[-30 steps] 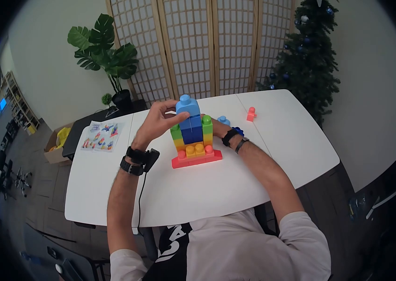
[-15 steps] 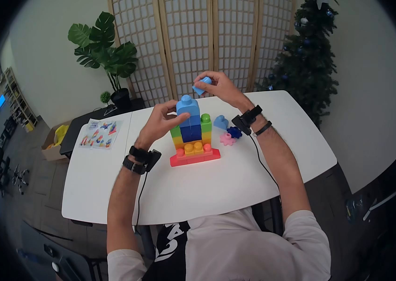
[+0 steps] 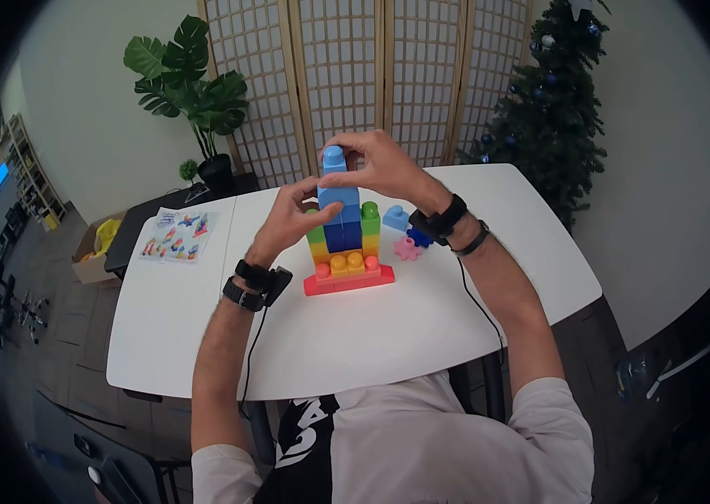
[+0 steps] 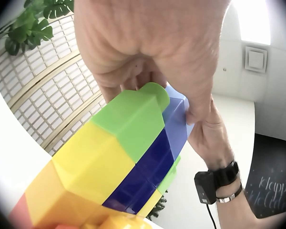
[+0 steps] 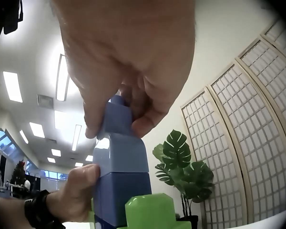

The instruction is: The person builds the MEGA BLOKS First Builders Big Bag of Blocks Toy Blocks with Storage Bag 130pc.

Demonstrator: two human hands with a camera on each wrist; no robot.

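Note:
A block tower stands on the table, with a red base, yellow, orange and green blocks at its sides and dark blue blocks in its middle. My left hand grips the upper blue part from the left, its thumb on the front. Above it, my right hand pinches a small light blue block, which sits on top of the wider light blue block. In the left wrist view my left hand reaches over the green block.
Right of the tower lie a light blue piece, a dark blue piece and a pink piece. A picture sheet lies at the table's left. Behind stand a folding screen, a plant and a decorated tree.
My right hand came up from behind the tower with a light blue block, then moved left and down onto the tower's top. My left hand has stayed on the tower.

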